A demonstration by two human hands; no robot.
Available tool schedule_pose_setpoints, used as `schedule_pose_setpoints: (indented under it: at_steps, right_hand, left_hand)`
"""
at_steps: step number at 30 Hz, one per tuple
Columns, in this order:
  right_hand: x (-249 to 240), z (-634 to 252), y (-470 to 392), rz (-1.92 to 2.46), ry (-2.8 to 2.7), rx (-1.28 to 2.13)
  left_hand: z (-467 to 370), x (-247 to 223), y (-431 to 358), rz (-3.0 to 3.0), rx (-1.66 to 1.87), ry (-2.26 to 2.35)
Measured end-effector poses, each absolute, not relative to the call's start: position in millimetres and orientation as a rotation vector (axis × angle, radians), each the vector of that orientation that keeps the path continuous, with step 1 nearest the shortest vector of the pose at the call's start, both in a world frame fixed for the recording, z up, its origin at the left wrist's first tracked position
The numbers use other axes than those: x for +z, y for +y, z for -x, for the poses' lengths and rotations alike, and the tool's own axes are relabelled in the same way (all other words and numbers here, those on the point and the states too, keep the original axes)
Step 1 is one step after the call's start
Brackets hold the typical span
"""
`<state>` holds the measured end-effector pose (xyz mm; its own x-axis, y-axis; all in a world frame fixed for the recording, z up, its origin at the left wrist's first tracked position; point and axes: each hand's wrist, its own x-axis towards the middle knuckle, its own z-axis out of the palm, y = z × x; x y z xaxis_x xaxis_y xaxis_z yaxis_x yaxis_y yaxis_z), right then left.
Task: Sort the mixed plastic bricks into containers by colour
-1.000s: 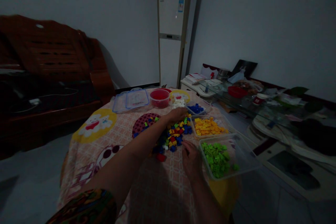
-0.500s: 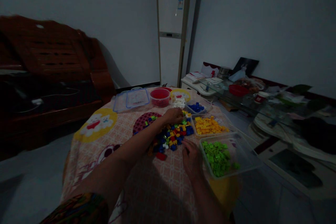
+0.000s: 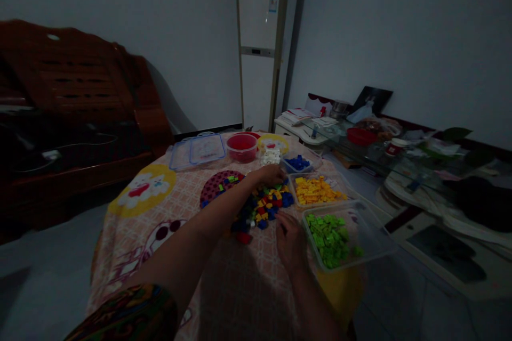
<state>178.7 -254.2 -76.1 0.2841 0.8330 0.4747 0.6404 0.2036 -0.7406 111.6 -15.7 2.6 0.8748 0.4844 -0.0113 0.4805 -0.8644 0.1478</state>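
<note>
A pile of mixed toy building bricks (image 3: 267, 205) in red, blue, yellow, green and white lies on the table. My left hand (image 3: 271, 175) reaches over the far side of this pile, its fingers bent down and drawn together. What they hold, if anything, is hidden. At the pile's near right edge rests my right hand (image 3: 291, 238), fingers loosely curved, the thumb apart, with no brick visible in it. Right of it stands a clear box of green bricks (image 3: 328, 240). Beyond that are boxes with yellow bricks (image 3: 318, 191) and blue bricks (image 3: 298, 163).
White bricks (image 3: 271, 156) lie near a red-tinted round tub (image 3: 242, 148) at the back. Clear blue-rimmed lids (image 3: 198, 150) lie at the back left. A patterned cloth (image 3: 244, 277) covers the table. A cluttered glass-topped stand (image 3: 340, 141) is on the right, a wooden bench (image 3: 80, 85) on the left.
My left hand has shifted slightly to the right over the far side of the pile, toward the yellow and blue boxes. My right hand stays beside the pile. The view has moved slightly.
</note>
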Motion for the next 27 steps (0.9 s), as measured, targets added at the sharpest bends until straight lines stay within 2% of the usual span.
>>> schedule_pose_setpoints:
  at_steps: [6,14,23,27]
  right_hand:
    - [-76.2,-178.5,-254.2,1.505,-1.440,0.233]
    - [-78.6,-179.4,-254.5,1.506,-1.447,0.240]
    - [-77.0,-179.4,-255.6,1.524,-1.429,0.260]
    - [-79.8,-181.0,-255.6,1.531,-1.412,0.267]
  left_hand:
    - [-108.6,1.2,-14.3,-2.860,0.323,0.792]
    - [-126.5,-16.6,-11.4,-2.852,0.098,0.631]
    - [-98.0,-12.7,-37.5,-2.866,0.144,0.612]
    - [-98.0,-10.1,-26.7,-2.810,0.290,0.860]
